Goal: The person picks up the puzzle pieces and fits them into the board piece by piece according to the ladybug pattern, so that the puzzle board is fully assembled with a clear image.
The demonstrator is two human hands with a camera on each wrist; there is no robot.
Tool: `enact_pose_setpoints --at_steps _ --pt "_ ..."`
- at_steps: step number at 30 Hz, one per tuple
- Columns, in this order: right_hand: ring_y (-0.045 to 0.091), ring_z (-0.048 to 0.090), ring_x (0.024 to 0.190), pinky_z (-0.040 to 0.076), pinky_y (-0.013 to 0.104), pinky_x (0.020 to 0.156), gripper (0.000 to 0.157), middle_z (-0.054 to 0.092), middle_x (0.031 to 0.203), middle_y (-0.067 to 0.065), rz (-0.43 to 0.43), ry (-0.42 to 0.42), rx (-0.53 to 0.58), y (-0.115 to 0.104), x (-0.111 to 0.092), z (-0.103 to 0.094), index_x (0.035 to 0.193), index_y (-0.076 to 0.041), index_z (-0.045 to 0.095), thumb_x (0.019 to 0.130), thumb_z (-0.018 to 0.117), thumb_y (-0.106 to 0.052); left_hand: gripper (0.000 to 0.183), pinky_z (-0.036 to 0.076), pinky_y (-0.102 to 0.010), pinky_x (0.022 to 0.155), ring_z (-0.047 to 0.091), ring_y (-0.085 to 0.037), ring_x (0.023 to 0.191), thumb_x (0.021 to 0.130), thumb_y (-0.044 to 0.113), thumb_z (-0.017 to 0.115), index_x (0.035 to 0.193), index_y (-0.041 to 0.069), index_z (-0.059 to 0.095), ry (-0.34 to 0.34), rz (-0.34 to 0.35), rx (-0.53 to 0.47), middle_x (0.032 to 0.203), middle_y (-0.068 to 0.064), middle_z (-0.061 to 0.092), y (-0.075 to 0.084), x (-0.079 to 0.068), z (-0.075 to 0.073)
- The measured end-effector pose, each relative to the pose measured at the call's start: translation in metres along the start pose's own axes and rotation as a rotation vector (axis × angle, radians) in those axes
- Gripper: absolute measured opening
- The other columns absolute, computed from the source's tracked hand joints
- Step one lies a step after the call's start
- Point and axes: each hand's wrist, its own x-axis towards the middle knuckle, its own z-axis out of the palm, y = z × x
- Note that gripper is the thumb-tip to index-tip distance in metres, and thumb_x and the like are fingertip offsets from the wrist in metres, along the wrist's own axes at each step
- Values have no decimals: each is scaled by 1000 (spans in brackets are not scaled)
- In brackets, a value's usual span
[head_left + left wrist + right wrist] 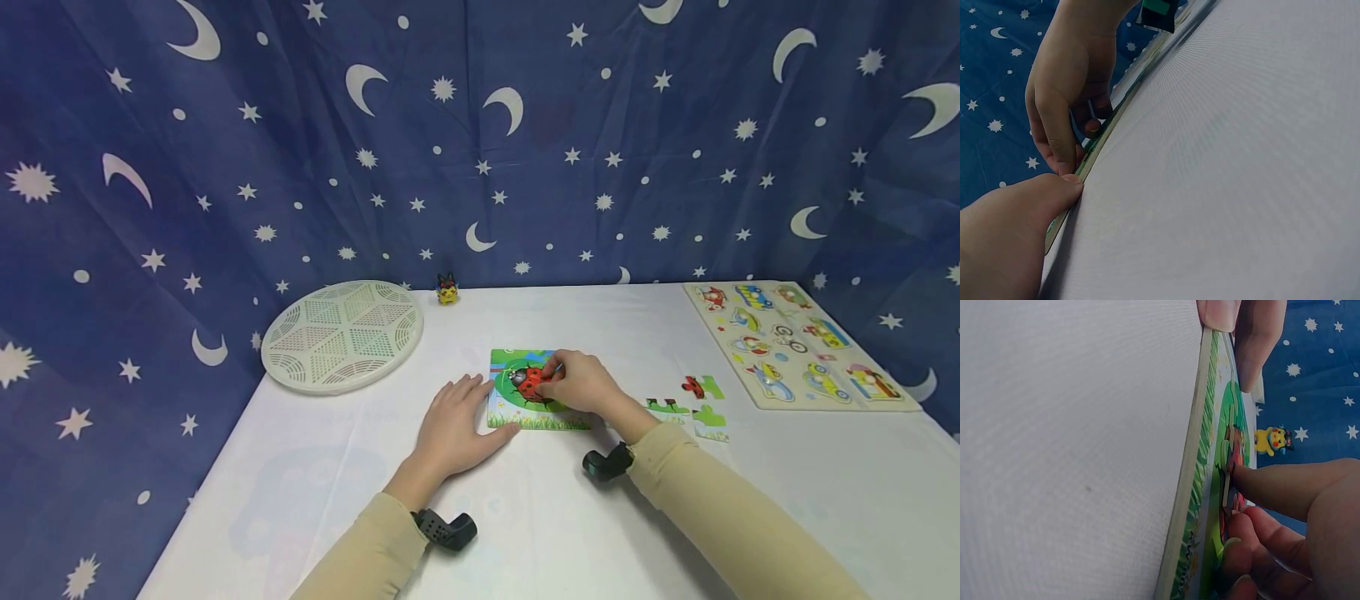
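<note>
A ladybug jigsaw board (pixel 540 422) lies on the white table, its grass border toward me. My left hand (pixel 453 429) rests at its left side with fingers fairly straight, the thumb touching the front edge. Over the ladybug, my right hand (pixel 583 385) pinches a puzzle piece (pixel 1227 490) between thumb and fingers. That piece sits slightly raised above the board in the right wrist view. The right hand hides part of the picture. Several loose puzzle pieces (pixel 709 422) lie to the right, partly behind the right forearm.
A round white perforated lid-like tray (pixel 345 382) stands at the back left. Beside it is a small yellow figurine (pixel 447 292). A wooden vehicle puzzle board (pixel 780 367) lies at the back right. Behind the table hangs a blue curtain (pixel 480 200) with moons and stars.
</note>
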Motion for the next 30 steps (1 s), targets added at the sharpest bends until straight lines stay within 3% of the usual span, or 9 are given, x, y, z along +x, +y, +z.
enact_pose_setpoints --at_steps 16,22,30 --pt "20 56 70 46 32 59 16 65 82 2 -11 -1 0 0 2 3 98 -14 71 92 77 -27 82 23 -44 124 37 -28 147 90 67 62 149 11 54 -6 2 1 155 -10 49 0 0 0" --pt "21 56 72 46 32 59 18 65 83 3 -43 15 32 6 -1 -8 104 -12 73 97 71 -29 83 23 -44 124 36 -27 148 90 68 61 150 11 54 -8 -5 10 155 -9 48 0 0 0" --pt "21 55 73 46 32 60 25 64 90 6 -13 50 10 28 -3 -28 107 -6 70 98 68 -29 84 23 -43 124 37 -27 148 90 69 61 150 11 54 -2 -4 13 155 -10 48 0 1 0"
